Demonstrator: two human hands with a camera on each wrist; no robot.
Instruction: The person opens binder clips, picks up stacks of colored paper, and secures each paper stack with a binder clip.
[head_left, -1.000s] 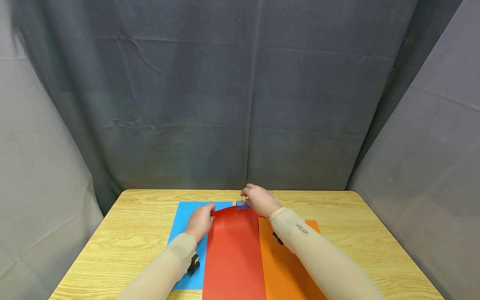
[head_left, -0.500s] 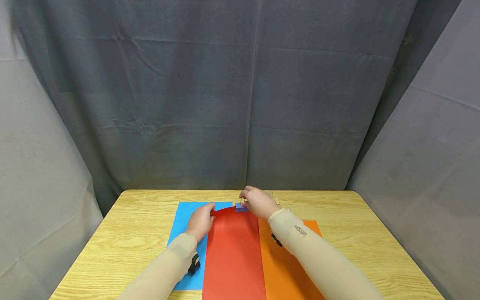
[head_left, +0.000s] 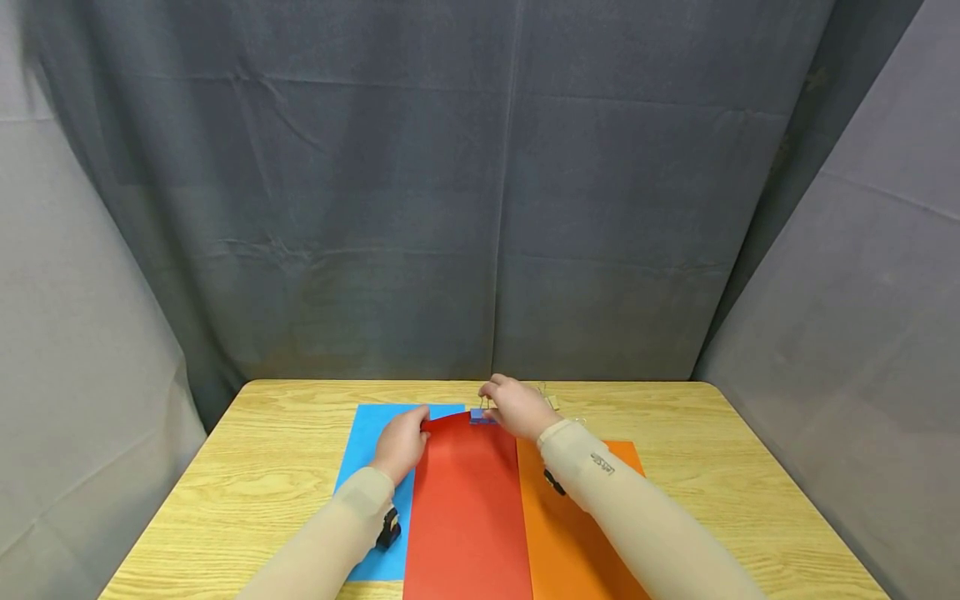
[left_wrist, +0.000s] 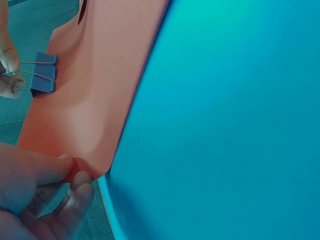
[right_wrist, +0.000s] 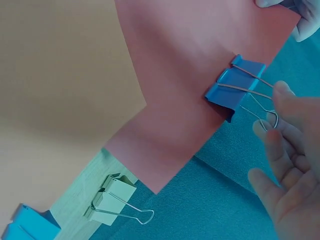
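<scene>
A red paper sheet [head_left: 468, 508] lies in the middle, its far edge lifted and bowed. My left hand [head_left: 401, 439] pinches its far left corner between thumb and fingers, seen closely in the left wrist view. On the sheet's far edge sits a blue binder clip [right_wrist: 237, 82], its mouth over the paper. My right hand [head_left: 517, 406] holds the clip's two wire handles [right_wrist: 270, 119] between thumb and fingers, the thumb on the upper one. In the left wrist view the clip [left_wrist: 44, 75] stands apart from the pinched corner.
A blue sheet [head_left: 367, 442] lies left of the red one, an orange sheet [head_left: 555, 542] right of it. Beyond the orange sheet's far edge are a pale yellow binder clip [right_wrist: 115, 200] and another blue clip [right_wrist: 30, 225]. Grey cloth [head_left: 375, 208] hangs behind the wooden table [head_left: 247, 467].
My right hand has moved slightly nearer and left with the binder clip, which overlaps the red sheet's edge a little lower. The left hand keeps its hold on the corner.
</scene>
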